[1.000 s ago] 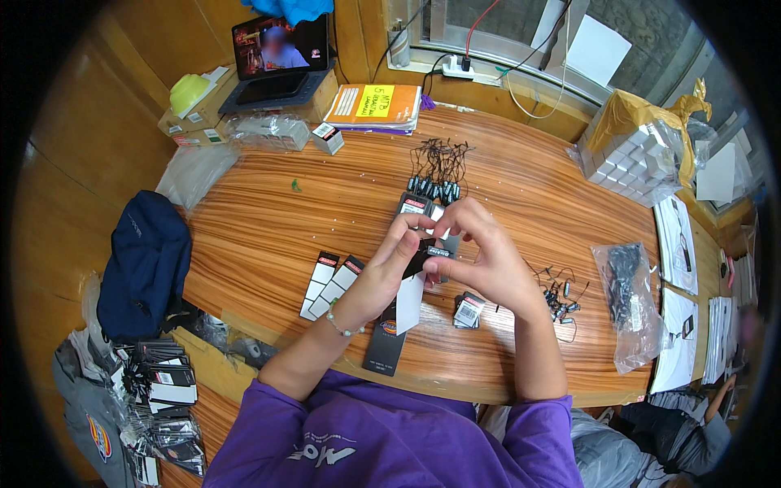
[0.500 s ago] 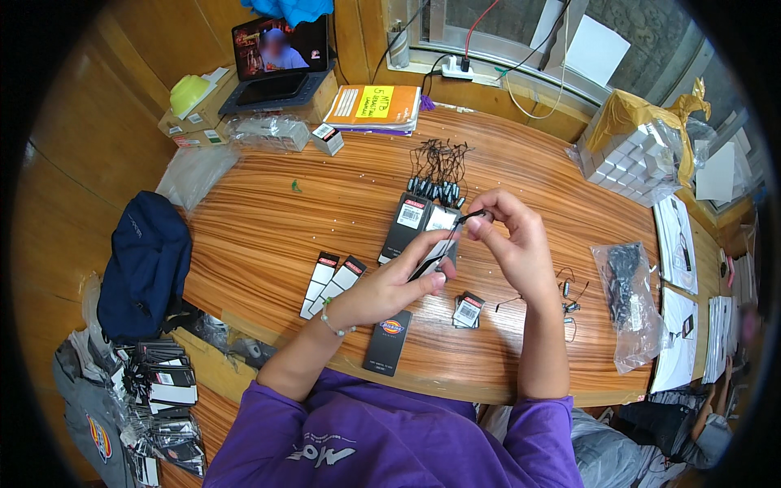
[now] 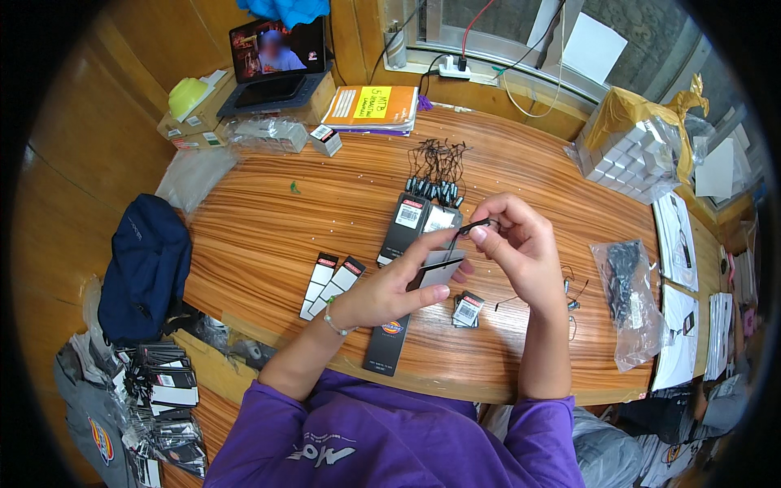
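Note:
Over the table, my left hand [image 3: 392, 291] grips a black and grey hang tag [image 3: 440, 272] between thumb and fingers, its face tilted. To its right, my right hand [image 3: 521, 250] pinches a black hang-tag string [image 3: 475, 227] that runs down toward the tag. Just beyond my hands lie two stacks of black hang tags [image 3: 400, 235], their strings [image 3: 439, 159] spread out at the far end. A black tag [image 3: 386, 351] lies below my left hand, partly covered by it. Small barcode tags [image 3: 468, 310] are piled between my forearms.
Black-and-white label cards [image 3: 319, 286] fan out left of my hands. Loose strings [image 3: 573, 305] and a clear plastic bag [image 3: 626, 301] lie at right. Far off stand a laptop [image 3: 279, 61], orange notebooks [image 3: 373, 110] and a wrapped block of small boxes [image 3: 630, 150].
The hang tag in my left hand has turned, so more of its grey face shows. My right hand has shifted slightly right and nearer me, still pinching the string.

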Tool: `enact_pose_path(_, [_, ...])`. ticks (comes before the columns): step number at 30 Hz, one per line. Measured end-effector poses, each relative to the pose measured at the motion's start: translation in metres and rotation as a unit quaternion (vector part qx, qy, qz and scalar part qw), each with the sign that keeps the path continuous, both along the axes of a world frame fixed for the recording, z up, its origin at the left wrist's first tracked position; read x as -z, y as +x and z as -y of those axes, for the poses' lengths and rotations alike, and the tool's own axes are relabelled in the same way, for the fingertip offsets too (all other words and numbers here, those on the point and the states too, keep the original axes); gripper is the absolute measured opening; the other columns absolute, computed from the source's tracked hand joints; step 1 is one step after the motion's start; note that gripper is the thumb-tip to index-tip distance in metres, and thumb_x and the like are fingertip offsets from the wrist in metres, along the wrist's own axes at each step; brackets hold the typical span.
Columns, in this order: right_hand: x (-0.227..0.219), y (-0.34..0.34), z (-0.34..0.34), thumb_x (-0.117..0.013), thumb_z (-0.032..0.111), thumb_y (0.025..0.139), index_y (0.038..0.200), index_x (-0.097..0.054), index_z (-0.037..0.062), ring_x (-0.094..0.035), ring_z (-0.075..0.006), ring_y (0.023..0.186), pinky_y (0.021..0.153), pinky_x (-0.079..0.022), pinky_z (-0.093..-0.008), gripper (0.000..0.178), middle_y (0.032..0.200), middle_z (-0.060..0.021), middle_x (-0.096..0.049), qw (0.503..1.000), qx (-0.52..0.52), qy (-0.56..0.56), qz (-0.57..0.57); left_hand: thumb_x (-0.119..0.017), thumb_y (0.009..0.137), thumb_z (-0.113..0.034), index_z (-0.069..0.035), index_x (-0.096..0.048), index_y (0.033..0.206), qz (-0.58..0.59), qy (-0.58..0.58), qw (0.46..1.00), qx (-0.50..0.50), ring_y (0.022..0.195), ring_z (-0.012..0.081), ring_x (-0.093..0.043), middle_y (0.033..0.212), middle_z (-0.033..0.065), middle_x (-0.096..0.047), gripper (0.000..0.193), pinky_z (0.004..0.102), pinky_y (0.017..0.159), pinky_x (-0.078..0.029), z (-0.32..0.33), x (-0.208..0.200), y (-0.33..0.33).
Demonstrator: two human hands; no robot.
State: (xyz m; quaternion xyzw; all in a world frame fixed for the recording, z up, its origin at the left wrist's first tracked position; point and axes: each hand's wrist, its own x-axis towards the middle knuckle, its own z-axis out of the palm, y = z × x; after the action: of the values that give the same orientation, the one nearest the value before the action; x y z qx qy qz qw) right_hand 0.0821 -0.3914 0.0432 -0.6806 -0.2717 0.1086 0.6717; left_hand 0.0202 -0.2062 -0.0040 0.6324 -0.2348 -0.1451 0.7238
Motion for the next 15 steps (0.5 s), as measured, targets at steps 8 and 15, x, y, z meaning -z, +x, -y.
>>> enact_pose_path(8, [-0.004, -0.006, -0.001, -0.059, 0.004, 0.084, 0.092, -0.055, -0.0001, -0.047, -0.003, 0.068, 0.06, -0.037, -0.018, 0.01, 0.076, 0.0019, -0.054, 0.999, -0.011, 0.038, -0.015, -0.04, 0.093, -0.011, -0.005, -0.026, 0.136, 0.047, -0.115, 0.99, -0.072, 0.114, 0.0249, -0.048, 0.122, 0.0164, -0.048, 0.046, 0.0379, 0.099, -0.034, 0.003, 0.008, -0.016])
enact_pose_path(15, [0.003, -0.006, -0.003, -0.059, 0.005, 0.084, 0.091, -0.055, 0.0007, -0.035, -0.0016, 0.058, 0.05, -0.027, -0.0189, 0.009, 0.067, 0.006, -0.047, 1.0, -0.006, 0.001, 0.017, -0.051, 0.09, -0.03, -0.011, -0.049, 0.103, 0.12, -0.001, 0.993, -0.015, 0.102, 0.0242, -0.047, 0.111, 0.017, -0.046, 0.023, 0.0415, 0.092, -0.036, -0.018, 0.014, -0.013])
